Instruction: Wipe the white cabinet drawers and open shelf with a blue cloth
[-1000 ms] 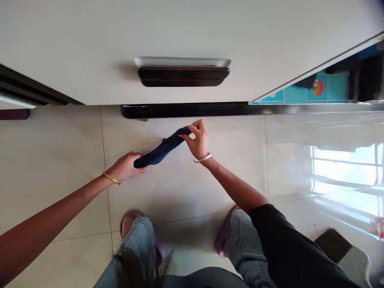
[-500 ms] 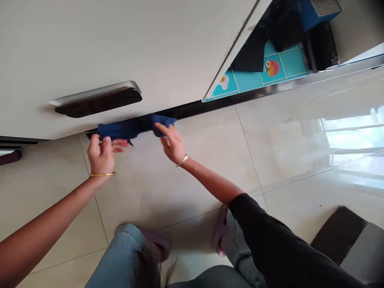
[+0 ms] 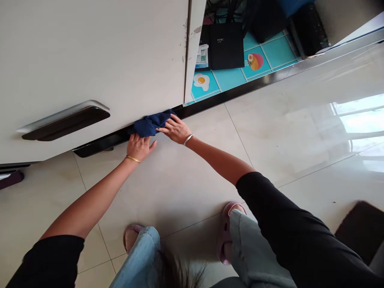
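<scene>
A crumpled dark blue cloth [image 3: 150, 124] lies bunched against the black strip [image 3: 103, 143] along the lower edge of a white drawer front [image 3: 90, 60]. My left hand [image 3: 140, 148], with a gold bracelet at the wrist, grips the cloth's left part from below; its thumb sticks out to the right and its fingertips are partly hidden by the fabric. On the cloth's right end my right hand [image 3: 178, 130], wearing a silver bracelet, has its fingers bent over the fabric.
Right of the drawer front is an open compartment with a turquoise tile-patterned liner [image 3: 228, 82], a black box [image 3: 227, 46] and cables. A long recessed handle [image 3: 67, 122] sits on the drawer front. Below are floor tiles [image 3: 180, 172], my clog-covered feet and a dark mat [image 3: 361, 230].
The cloth is now more bunched. My left hand has come closer to my right, and more of the black strip shows on the left. The view has shifted.
</scene>
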Demonstrator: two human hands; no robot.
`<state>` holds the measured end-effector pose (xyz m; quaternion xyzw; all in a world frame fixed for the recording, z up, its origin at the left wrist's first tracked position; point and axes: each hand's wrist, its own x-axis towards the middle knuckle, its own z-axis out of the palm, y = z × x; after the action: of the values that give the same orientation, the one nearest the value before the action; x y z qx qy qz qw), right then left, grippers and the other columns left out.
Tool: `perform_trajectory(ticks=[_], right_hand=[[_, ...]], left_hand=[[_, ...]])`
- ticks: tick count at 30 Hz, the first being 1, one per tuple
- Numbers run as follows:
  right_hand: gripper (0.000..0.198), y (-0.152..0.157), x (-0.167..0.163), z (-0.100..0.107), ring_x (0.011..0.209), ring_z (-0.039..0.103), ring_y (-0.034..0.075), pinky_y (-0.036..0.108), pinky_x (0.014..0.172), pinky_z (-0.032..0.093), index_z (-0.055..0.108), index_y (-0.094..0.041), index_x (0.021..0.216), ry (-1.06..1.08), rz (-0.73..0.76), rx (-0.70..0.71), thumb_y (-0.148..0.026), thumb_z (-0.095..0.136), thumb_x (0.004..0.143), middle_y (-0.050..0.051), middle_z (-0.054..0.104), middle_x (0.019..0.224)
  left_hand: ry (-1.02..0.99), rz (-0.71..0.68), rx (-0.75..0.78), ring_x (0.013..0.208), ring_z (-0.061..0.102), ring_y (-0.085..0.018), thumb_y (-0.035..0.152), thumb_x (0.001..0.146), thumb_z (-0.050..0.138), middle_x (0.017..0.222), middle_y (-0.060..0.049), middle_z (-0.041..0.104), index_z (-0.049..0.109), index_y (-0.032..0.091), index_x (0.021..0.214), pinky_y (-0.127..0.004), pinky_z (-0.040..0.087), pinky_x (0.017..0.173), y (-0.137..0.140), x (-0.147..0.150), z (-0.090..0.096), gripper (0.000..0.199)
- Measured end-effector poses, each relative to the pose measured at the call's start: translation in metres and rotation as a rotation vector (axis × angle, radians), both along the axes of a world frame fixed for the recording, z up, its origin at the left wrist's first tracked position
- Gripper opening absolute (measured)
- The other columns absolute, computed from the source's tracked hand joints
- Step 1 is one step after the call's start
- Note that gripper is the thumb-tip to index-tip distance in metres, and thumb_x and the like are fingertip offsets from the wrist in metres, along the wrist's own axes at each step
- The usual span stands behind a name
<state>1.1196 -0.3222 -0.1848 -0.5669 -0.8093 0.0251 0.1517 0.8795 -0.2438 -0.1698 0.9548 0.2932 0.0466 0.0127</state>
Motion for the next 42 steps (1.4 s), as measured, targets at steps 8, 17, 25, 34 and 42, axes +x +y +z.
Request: perform_trajectory(ticks=[8, 17, 25, 34, 42], right_hand=[[0.042, -0.063, 0.095, -0.023, 0.135, 0.052, 0.03, 0.066, 0.126, 0.027, 0.065, -0.016, 0.125, -0.059, -0.413, -0.101, -0.033, 0.032, 0.107, 0.017, 0.066, 0.128], [0.059, -0.105, 0.085, -0.017, 0.15, 0.036, 0.039, 0.069, 0.127, 0.02, 0.037, -0.008, 0.158, -0.059, -0.566, -0.068, -0.037, 0.029, 0.107, 0.026, 0.045, 0.156], [0.064, -0.07, -0.031, -0.013, 0.145, 0.041, 0.039, 0.07, 0.127, 0.022, 0.032, -0.009, 0.162, 0.172, -0.379, -0.133, -0.025, 0.042, 0.101, 0.026, 0.049, 0.153], [0.06, -0.077, -0.097, 0.022, 0.141, 0.052, 0.028, 0.055, 0.125, 0.039, 0.046, -0.017, 0.156, 0.365, -0.06, 0.039, -0.011, 0.035, 0.098, 0.016, 0.061, 0.145], [0.023, -0.059, -0.08, 0.081, 0.104, 0.061, 0.028, 0.047, 0.092, 0.056, 0.061, -0.021, 0.115, 0.674, -0.576, 0.37, -0.029, 0.047, 0.099, 0.014, 0.064, 0.107]], left_hand=[[0.02, -0.214, -0.173, 0.119, 0.062, -0.037, 0.03, 0.099, 0.05, 0.116, -0.023, 0.071, 0.067, 0.005, 0.124, -0.053, 0.042, 0.107, -0.043, 0.14, 0.005, 0.039], [-0.004, -0.294, -0.212, 0.132, 0.056, -0.032, 0.008, 0.096, 0.042, 0.131, -0.021, 0.066, 0.058, 0.007, 0.14, -0.05, 0.036, 0.117, -0.059, 0.156, 0.011, 0.047], [0.067, -0.156, -0.162, 0.115, 0.066, -0.034, 0.007, 0.091, 0.049, 0.108, -0.02, 0.074, 0.071, 0.01, 0.117, -0.054, 0.047, 0.108, -0.025, 0.026, 0.025, 0.034], [-0.331, 0.141, -0.12, 0.121, 0.069, -0.029, 0.032, 0.101, 0.049, 0.13, -0.02, 0.07, 0.056, 0.012, 0.137, -0.042, 0.057, 0.101, -0.052, -0.091, 0.075, 0.042], [-0.858, 0.355, -0.399, 0.084, 0.068, -0.015, 0.05, 0.088, 0.073, 0.094, -0.003, 0.068, 0.061, 0.021, 0.1, -0.03, 0.06, 0.084, -0.051, -0.088, 0.112, 0.033]])
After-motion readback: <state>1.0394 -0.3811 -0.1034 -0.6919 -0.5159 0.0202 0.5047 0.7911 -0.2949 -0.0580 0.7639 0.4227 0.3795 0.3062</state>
